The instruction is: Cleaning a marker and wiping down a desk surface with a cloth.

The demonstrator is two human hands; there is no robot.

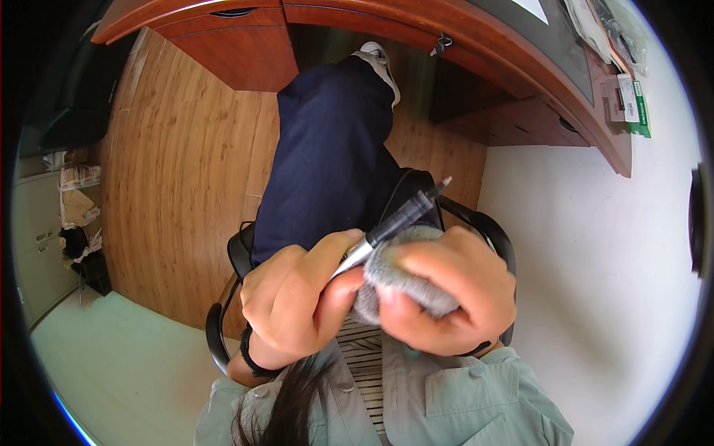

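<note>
My left hand (301,295) pinches the silver end of a pen (399,220) between thumb and fingers. The pen slants up to the right; its dark, see-through barrel narrows to a pale tip. Bunched in my right hand (454,284) is a fuzzy grey cloth (413,290), which presses against the pen near its silver part. Both hands are close together in front of my chest, above my lap. My fingers and the cloth hide part of the pen's silver end.
A reddish wooden desk (228,53) stands ahead, with keys (440,44) hanging from its drawer lock. Small boxes (630,106) lie at its right end. Black chair armrests (496,240) flank me. A white wall (585,267) is at right; metal cabinets (42,240) stand at left.
</note>
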